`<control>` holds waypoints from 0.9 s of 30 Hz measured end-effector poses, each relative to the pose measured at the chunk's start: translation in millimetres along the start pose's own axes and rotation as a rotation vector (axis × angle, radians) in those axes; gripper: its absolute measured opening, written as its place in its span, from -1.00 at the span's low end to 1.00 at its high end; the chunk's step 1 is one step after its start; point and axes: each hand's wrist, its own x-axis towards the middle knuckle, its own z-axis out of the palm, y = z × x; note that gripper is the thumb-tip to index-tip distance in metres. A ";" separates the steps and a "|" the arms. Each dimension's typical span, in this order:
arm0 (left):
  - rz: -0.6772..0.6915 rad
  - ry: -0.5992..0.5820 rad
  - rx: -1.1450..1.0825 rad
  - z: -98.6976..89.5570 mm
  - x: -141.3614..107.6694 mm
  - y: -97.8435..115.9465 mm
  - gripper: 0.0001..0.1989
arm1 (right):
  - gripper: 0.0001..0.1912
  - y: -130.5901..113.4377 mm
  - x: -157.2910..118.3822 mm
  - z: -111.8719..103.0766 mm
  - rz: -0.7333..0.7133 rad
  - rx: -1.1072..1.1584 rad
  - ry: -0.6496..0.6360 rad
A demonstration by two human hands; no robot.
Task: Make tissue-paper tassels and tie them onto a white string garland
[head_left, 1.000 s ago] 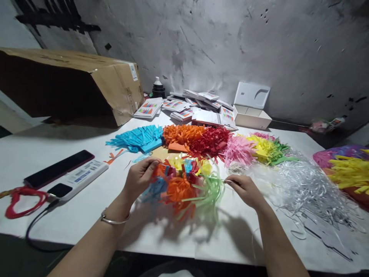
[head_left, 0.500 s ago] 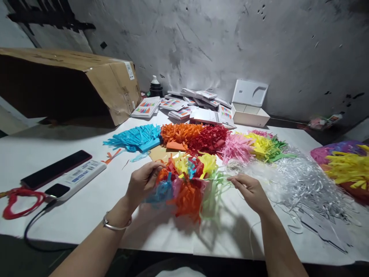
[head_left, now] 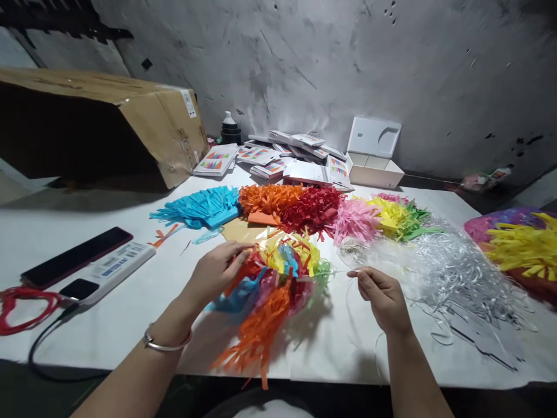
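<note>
A bunch of multicoloured tissue-paper tassels (head_left: 265, 313), orange, red, blue, yellow, pink and green, sits in front of me, partly blurred. My left hand (head_left: 221, 268), with a bangle at its wrist, is at the bunch's upper left. Its thumb and fingers pinch together beside the red tassel, seemingly on the string's left part, which is mostly hidden. To the right, my right hand (head_left: 380, 293) pinches a thin whitish string (head_left: 335, 273) between thumb and forefinger. This string runs taut leftward into the tassels, and a loose end hangs below the hand.
Behind lie blue (head_left: 200, 206), orange (head_left: 270, 200), red (head_left: 315, 206), pink (head_left: 357, 220) and yellow (head_left: 387, 215) tassels. Silver tinsel (head_left: 456, 273) spreads at right. A phone (head_left: 78, 255) and power strip (head_left: 108, 273) are left, below a cardboard box (head_left: 161, 128). Flat printed boxes (head_left: 261, 155) pile up behind.
The tassels have dropped and swung, the orange one now reaching toward the table's front edge. The green tassel has slid left, away from my right hand. The view has shifted slightly.
</note>
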 end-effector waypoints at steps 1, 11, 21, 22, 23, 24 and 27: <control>0.004 0.059 0.052 -0.5 0.8 5.1 -0.67 | -0.75 -0.9 -1.9 2.5 0.001 -0.012 -0.003; 0.274 -0.308 -0.388 66.4 -29.1 129.2 -0.79 | -0.78 -15.6 -22.1 21.7 -0.024 -0.005 -0.029; 0.142 -0.319 -0.466 94.5 -26.1 137.1 -0.90 | -0.79 -10.0 -42.7 19.4 0.073 0.221 0.020; 0.148 -0.323 -0.484 92.1 -25.7 136.5 -0.89 | -0.79 -10.1 -42.5 19.6 0.076 0.255 0.047; 0.148 -0.325 -0.503 89.4 -25.3 135.9 -0.87 | -0.80 -10.3 -42.1 20.1 0.075 0.287 0.078; 0.143 -0.328 -0.519 86.6 -24.8 135.2 -0.87 | -0.80 -10.6 -41.6 20.9 0.077 0.313 0.108; 0.126 -0.346 -0.548 78.1 -23.2 133.5 -0.86 | -0.80 -10.5 -41.2 23.1 0.082 0.367 0.169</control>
